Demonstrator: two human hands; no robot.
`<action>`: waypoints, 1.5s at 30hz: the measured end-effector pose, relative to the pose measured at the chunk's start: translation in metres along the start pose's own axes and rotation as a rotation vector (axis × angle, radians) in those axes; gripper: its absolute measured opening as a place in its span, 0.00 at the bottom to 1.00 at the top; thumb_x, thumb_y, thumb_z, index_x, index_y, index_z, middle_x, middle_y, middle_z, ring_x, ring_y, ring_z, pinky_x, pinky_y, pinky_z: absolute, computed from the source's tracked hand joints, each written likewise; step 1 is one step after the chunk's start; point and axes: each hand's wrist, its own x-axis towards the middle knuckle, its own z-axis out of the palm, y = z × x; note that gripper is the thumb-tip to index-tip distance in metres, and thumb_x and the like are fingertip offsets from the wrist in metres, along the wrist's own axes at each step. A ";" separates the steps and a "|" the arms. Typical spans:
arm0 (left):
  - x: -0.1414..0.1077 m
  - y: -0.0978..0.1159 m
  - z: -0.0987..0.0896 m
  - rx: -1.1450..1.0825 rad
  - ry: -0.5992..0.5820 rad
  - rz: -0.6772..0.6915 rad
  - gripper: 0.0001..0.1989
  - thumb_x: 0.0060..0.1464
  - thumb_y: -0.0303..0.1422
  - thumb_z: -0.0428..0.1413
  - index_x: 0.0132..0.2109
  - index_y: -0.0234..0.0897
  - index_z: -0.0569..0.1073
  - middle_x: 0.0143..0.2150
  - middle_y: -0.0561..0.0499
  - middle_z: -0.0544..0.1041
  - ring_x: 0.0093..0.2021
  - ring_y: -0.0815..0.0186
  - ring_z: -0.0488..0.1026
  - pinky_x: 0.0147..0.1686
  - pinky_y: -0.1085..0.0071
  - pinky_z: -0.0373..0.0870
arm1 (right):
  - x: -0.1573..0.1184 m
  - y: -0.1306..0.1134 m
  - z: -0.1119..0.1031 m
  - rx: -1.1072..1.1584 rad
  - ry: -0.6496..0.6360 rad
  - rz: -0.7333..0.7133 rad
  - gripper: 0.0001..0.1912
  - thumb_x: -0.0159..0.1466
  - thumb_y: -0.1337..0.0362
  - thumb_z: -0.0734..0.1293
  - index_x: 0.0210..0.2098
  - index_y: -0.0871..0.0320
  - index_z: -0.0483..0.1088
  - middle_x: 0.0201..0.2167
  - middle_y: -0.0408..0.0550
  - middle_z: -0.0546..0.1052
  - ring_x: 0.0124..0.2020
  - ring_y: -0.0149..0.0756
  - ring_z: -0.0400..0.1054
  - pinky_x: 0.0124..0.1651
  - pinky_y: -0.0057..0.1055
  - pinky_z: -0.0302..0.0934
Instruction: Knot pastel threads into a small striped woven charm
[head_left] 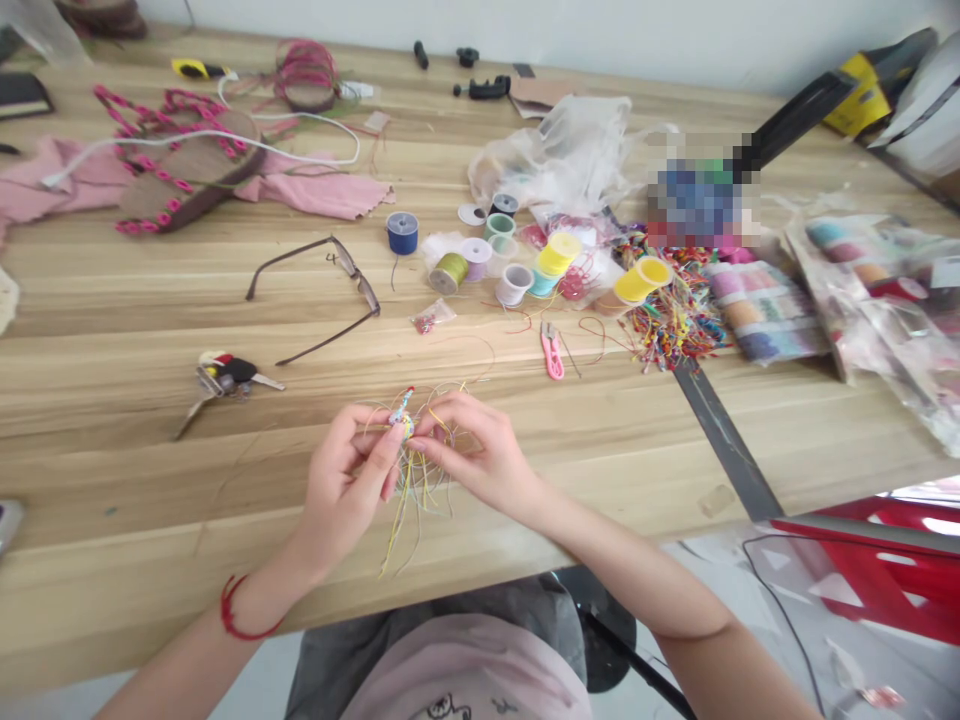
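A small braided cord piece (406,422), light blue and yellow with a red tip at its top, is pinched by my left hand (352,475) between thumb and fingers. My right hand (476,450) is close against its right side, thumb and forefinger together on thin strands of the piece. Loose yellow and pale threads (409,500) hang below the fingers toward the table's front edge and curl behind the right hand. Exactly which strand the right fingertips grip is too small to tell.
Thread spools (516,285), pink snips (552,352) and a small bead bag (433,316) lie beyond my hands. Glasses (352,262) and keys (225,375) are at the left. Colourful cords (675,320) pile up at the right, near bagged spools (769,310).
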 end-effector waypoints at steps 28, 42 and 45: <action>0.000 0.002 0.002 -0.026 0.018 0.001 0.08 0.59 0.36 0.58 0.37 0.39 0.67 0.14 0.62 0.66 0.12 0.76 0.60 0.12 0.81 0.55 | -0.002 0.001 0.003 -0.015 0.023 -0.082 0.02 0.64 0.68 0.67 0.34 0.56 0.70 0.30 0.45 0.75 0.32 0.32 0.70 0.40 0.33 0.66; 0.007 -0.003 -0.008 -0.100 0.071 -0.131 0.10 0.60 0.40 0.57 0.35 0.39 0.67 0.11 0.64 0.62 0.10 0.79 0.53 0.11 0.85 0.50 | -0.003 0.001 0.003 -0.122 0.186 -0.249 0.03 0.62 0.71 0.69 0.35 0.57 0.72 0.31 0.46 0.77 0.33 0.32 0.74 0.38 0.32 0.70; 0.007 -0.004 -0.008 -0.103 0.052 -0.150 0.11 0.59 0.41 0.57 0.35 0.39 0.68 0.11 0.64 0.62 0.10 0.79 0.53 0.11 0.85 0.50 | -0.003 0.002 0.004 -0.159 0.182 -0.281 0.04 0.61 0.71 0.70 0.36 0.58 0.73 0.33 0.48 0.77 0.36 0.34 0.73 0.40 0.33 0.70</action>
